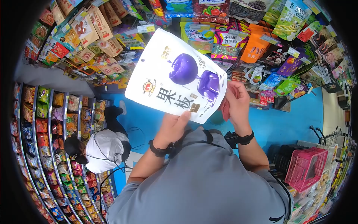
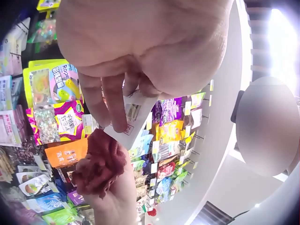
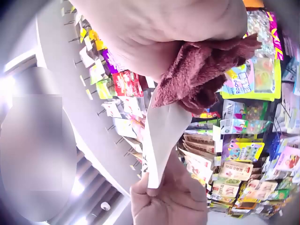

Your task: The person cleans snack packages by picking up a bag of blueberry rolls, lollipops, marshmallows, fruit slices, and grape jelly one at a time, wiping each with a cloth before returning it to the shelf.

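Note:
A white snack pouch [image 1: 149,65] with a purple fruit picture and dark lettering is held up, tilted, in front of the body in the head view. My left hand [image 1: 172,128] pinches its lower edge, thumb on the printed front and fingers behind. At the pouch's right edge, my right hand [image 1: 239,106] holds a crumpled dark red cloth [image 3: 201,75] against it. The left wrist view shows this cloth bunched in the right fingers, close to the left fingertips. Seen edge-on in the right wrist view, the pouch [image 3: 164,136] runs between both hands.
Hanging snack bags [image 1: 231,41] fill the racks ahead. Shelves of packets [image 1: 48,138] stand at the left, where a person in a white shirt [image 1: 106,149] bends nearby. A pink basket [image 1: 305,168] is at the right, above the blue floor [image 1: 298,119].

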Available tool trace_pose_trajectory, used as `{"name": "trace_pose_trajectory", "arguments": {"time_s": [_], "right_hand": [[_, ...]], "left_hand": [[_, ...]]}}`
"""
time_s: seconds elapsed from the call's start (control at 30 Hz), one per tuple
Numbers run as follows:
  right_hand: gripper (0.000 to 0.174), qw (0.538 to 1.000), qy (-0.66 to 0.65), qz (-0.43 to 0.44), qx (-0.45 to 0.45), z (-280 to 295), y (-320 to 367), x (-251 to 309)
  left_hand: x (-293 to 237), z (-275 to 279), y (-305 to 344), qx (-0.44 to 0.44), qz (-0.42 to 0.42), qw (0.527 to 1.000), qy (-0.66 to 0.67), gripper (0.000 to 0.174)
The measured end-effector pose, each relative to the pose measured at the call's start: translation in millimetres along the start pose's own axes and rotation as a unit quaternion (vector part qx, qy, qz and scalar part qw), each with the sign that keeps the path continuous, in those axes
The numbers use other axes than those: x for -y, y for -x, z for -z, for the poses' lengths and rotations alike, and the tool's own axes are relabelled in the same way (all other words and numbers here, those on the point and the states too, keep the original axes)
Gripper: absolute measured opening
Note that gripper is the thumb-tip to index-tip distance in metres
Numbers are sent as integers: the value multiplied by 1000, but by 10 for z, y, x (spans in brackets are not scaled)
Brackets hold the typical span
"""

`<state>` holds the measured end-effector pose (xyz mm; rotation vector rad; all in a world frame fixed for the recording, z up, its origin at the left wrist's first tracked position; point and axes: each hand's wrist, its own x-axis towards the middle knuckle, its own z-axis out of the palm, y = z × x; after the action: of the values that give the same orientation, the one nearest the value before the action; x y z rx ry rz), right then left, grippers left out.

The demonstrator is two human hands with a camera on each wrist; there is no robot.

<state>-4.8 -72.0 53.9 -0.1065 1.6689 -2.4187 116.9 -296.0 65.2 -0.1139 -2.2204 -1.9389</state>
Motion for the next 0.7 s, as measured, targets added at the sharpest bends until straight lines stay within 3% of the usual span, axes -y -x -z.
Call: {"name": "trace_pose_trajectory", "arguments": {"time_s": [0.13, 0.33, 0.47, 0.6, 0.7], "right_hand": [[29, 983, -145, -96, 65, -72, 91, -10], [32, 970, -47, -113, 210, 6, 258, -143], [34, 957, 44, -60, 280, 287, 169, -238], [38, 966, -163, -146, 135, 492, 94, -292], [44, 926, -308, -219, -18, 509, 108, -179]], "left_hand": [[39, -21, -13, -8, 46, 998, 47, 36], [201, -81, -73, -67, 21, 994, 83, 34], [300, 20, -153, -48, 101, 974, 198, 38], [304, -30, -211, -104, 158, 917, 352, 43], [164, -41, -249, -57, 101, 883, 454, 49]]}}
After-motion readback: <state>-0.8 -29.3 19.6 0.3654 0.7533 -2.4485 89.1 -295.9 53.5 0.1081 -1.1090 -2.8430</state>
